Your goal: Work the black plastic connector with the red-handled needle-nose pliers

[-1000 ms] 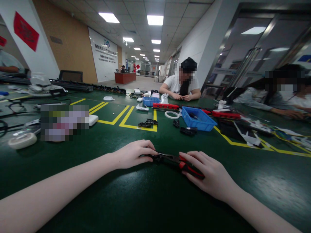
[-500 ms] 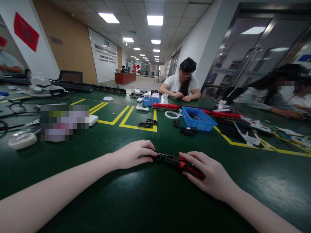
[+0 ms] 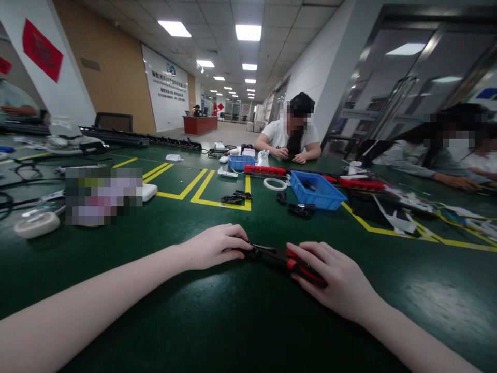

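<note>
On the green table mat (image 3: 217, 321) my right hand (image 3: 334, 280) is wrapped round the red and black handles of a pair of pliers (image 3: 281, 257) lying low on the mat. The pliers' jaws point left toward my left hand (image 3: 215, 246). My left hand rests on the mat with its fingers curled, pinching a small black part (image 3: 251, 252) at the pliers' tip; the part is mostly hidden by my fingers.
Beyond my hands lie loose black connectors (image 3: 236, 197), a blue bin (image 3: 316, 189), a white tape ring (image 3: 274, 183), a smaller blue tray (image 3: 240, 162) and red strips (image 3: 264, 169). Yellow lines cross the mat. People sit at the far side (image 3: 289, 135) and right (image 3: 446, 155).
</note>
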`<state>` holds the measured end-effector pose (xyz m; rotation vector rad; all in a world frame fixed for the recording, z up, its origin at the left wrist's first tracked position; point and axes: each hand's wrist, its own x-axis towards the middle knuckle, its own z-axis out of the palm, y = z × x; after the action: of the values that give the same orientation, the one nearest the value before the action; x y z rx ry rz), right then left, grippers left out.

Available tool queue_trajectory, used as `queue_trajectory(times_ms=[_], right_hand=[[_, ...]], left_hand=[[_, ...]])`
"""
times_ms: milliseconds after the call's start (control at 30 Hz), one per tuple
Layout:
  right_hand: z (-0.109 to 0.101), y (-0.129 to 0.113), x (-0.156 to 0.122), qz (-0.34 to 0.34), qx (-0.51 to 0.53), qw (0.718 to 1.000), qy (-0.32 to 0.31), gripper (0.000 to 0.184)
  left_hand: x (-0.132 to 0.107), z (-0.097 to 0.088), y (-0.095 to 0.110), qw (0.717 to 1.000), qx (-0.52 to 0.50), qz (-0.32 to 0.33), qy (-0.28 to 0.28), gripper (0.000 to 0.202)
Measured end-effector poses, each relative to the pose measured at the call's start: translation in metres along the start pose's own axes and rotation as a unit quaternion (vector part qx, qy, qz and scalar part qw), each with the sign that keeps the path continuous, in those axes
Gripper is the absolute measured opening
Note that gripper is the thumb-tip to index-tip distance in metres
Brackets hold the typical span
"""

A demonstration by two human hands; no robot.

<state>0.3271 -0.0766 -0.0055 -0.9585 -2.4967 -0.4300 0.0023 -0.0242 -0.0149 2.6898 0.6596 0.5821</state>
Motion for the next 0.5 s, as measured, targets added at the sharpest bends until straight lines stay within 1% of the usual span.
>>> queue_trajectory(times_ms=[133, 233, 433, 500], right_hand=[[0.0013, -0.0003, 0.0003, -0.02, -0.039, 0.999, 0.006, 0.045], [0.0027, 0.0011, -0.0002, -0.031, -0.049, 0.998, 0.011, 0.046], [0.0054, 0.0049, -0.0051, 0.003, 0.007, 1.0, 0.006, 0.055], [0.0065, 0.0056, -0.0062, 0.018, 0.025, 1.0, 0.006, 0.054]], left_hand=[[-0.0001, -0.0001, 0.0004, 1.0, 0.004, -0.002, -0.002, 0.029], [0.0, -0.0002, 0.0011, 1.0, 0.005, -0.002, 0.0, 0.028], [0.0001, 0.0007, 0.0005, 1.0, 0.005, 0.004, 0.009, 0.027], [0.0001, 0.0012, -0.0003, 1.0, 0.006, 0.006, 0.011, 0.027]])
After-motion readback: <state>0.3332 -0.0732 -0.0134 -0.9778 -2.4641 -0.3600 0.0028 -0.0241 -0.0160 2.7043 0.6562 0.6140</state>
